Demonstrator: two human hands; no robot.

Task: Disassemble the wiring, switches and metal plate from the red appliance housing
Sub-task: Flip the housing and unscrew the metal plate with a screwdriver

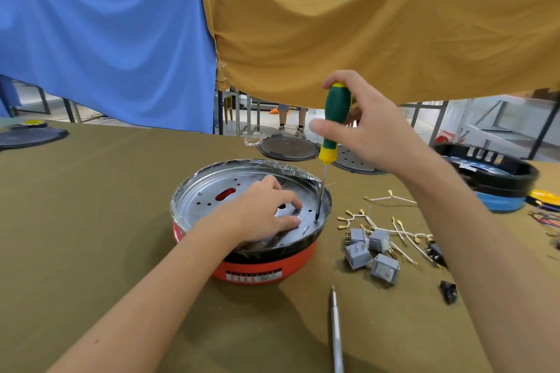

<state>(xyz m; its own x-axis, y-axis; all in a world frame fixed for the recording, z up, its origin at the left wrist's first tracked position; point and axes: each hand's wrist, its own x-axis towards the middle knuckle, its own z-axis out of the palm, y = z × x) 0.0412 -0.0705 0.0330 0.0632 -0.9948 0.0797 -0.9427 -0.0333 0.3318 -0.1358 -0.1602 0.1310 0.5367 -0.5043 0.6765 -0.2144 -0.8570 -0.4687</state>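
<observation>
Where the olive-covered bench carries the work, a red housing sits at centre, open side up, with a black band under its rim. Metal plate: round, silver, perforated, seated inside the housing, showing red through a slot. Left hand: resting palm-down on the plate, fingers spread and lightly bent, fingertips pressing its near right part; grip holding nothing. Right hand: grip closed around the green-and-yellow handle of a screwdriver, held nearly upright, its shaft running down to the plate's right edge, tip touching the plate just beside the left fingertips. Switches: four grey blocks, clustered on the bench just right of the housing, apart from it. Wiring: white leads with brass terminals, lying loose among and behind the switches. Small black parts: near the right forearm. Metal rod: lying on the bench in front of the housing, pointing toward the viewer. Dark discs: two, at the far edge behind the housing. Black basket: far right, above a blue base. Blue cloth and mustard cloth: hanging across the background.
</observation>
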